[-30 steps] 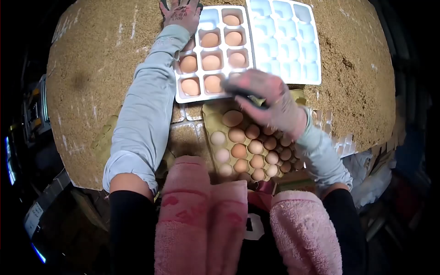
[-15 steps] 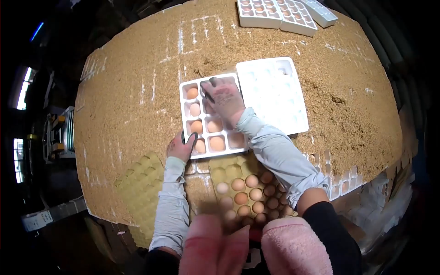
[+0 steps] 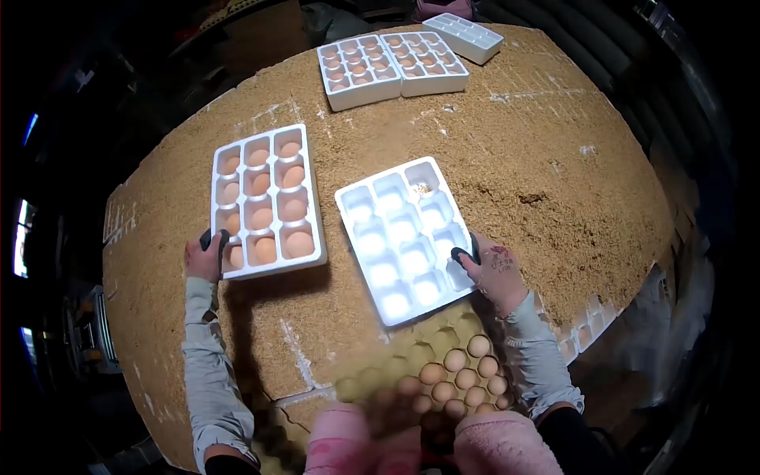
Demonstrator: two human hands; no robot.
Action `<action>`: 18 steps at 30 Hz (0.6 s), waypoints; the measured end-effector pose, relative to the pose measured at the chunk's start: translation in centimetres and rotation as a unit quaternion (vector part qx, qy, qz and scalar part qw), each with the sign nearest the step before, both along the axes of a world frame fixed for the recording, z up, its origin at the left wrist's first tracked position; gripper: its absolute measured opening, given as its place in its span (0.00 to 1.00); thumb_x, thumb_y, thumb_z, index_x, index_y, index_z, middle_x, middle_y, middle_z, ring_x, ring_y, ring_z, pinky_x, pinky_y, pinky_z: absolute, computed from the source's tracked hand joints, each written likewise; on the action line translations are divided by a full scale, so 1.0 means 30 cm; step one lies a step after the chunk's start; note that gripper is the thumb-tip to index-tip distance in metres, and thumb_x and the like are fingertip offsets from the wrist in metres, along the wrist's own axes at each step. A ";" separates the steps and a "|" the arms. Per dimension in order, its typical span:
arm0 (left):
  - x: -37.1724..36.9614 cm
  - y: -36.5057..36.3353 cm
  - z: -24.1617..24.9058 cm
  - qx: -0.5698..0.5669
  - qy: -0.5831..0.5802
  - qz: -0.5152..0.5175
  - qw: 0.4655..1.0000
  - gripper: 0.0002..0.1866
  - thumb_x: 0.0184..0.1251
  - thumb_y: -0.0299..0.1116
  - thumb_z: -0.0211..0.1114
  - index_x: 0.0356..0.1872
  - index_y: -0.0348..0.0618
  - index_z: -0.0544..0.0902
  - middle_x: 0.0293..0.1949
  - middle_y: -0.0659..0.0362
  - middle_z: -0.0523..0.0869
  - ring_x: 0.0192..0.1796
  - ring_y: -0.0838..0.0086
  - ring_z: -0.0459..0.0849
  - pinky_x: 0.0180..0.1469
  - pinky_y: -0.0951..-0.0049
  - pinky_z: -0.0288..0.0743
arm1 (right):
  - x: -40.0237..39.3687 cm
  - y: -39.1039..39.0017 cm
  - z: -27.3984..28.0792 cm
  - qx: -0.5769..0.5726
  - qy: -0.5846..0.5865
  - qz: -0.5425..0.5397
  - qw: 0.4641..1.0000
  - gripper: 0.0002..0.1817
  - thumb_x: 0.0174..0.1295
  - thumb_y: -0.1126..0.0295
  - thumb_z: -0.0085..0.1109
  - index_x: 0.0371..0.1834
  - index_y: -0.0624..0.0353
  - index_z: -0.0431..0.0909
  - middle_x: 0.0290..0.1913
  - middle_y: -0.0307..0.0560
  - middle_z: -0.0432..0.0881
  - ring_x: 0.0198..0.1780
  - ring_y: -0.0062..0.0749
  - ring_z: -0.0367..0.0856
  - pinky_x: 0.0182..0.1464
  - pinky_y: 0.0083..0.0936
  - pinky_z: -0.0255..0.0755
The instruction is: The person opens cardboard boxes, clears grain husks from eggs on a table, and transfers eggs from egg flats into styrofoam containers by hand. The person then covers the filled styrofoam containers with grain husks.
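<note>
Both hands grip trays on the husk-strewn table (image 3: pixel 546 150) — left hand (image 3: pixel 204 257) closed on the filled egg tray (image 3: pixel 265 202) at nine o'clock, right hand (image 3: pixel 495 273) clasping the empty white tray (image 3: pixel 404 237) at center.

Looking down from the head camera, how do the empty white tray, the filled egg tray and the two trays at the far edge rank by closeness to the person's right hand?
From the right hand:
1. Empty white tray, gripped at its near right corner.
2. Filled egg tray, to the left, held by the left hand.
3. Pair of far trays, at the table's far edge.
</note>
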State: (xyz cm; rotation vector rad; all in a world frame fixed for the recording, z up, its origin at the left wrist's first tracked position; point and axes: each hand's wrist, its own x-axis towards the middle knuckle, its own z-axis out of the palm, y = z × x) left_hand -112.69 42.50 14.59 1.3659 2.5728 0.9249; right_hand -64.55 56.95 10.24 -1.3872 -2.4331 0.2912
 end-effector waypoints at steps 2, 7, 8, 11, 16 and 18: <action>-0.128 0.226 -0.103 0.033 -0.059 0.022 0.997 0.20 0.58 0.46 0.65 0.35 0.35 0.86 0.29 0.49 0.87 0.31 0.63 0.86 0.36 0.65 0.76 | 0.071 0.016 0.072 0.036 0.063 -0.032 0.997 0.20 0.61 0.58 0.59 0.49 0.61 0.75 0.29 0.55 0.81 0.30 0.47 0.81 0.33 0.38 0.72; 0.177 0.742 -0.145 -0.044 -0.143 -0.031 0.988 0.28 0.49 0.58 0.66 0.36 0.40 0.87 0.31 0.52 0.88 0.34 0.63 0.87 0.42 0.65 0.78 | 0.487 -0.023 0.230 0.182 -0.055 0.030 0.981 0.20 0.63 0.79 0.54 0.59 0.53 0.73 0.60 0.55 0.69 0.55 0.49 0.72 0.54 0.36 0.71; 0.259 0.805 -0.158 -0.061 -0.140 -0.050 0.987 0.29 0.50 0.60 0.65 0.36 0.40 0.87 0.33 0.50 0.88 0.38 0.63 0.87 0.44 0.64 0.77 | 0.493 -0.050 0.261 0.172 -0.095 0.019 0.980 0.20 0.63 0.78 0.54 0.59 0.54 0.73 0.58 0.56 0.70 0.56 0.49 0.72 0.55 0.35 0.71; 0.369 0.891 -0.236 -0.022 -0.095 -0.100 0.990 0.28 0.56 0.56 0.65 0.41 0.37 0.84 0.38 0.47 0.86 0.38 0.64 0.87 0.40 0.64 0.79 | 0.329 -0.104 0.288 -0.144 0.188 -0.074 0.969 0.15 0.63 0.73 0.56 0.53 0.53 0.78 0.47 0.46 0.79 0.47 0.36 0.78 0.48 0.31 0.72; 0.327 0.575 0.051 0.141 -0.307 -0.092 0.937 0.19 0.68 0.47 0.61 0.48 0.42 0.80 0.39 0.57 0.83 0.35 0.69 0.82 0.36 0.68 0.80 | -0.079 -0.188 0.088 0.044 -0.051 0.056 0.996 0.18 0.61 0.53 0.59 0.42 0.55 0.76 0.26 0.43 0.79 0.26 0.33 0.79 0.28 0.30 0.70; 0.314 0.311 0.165 0.142 -0.352 -0.203 0.903 0.21 0.67 0.46 0.61 0.48 0.38 0.81 0.42 0.53 0.85 0.41 0.67 0.84 0.45 0.69 0.79 | -0.112 -0.203 0.067 0.011 -0.050 0.049 0.997 0.23 0.60 0.50 0.59 0.50 0.55 0.75 0.31 0.43 0.79 0.28 0.35 0.79 0.30 0.31 0.72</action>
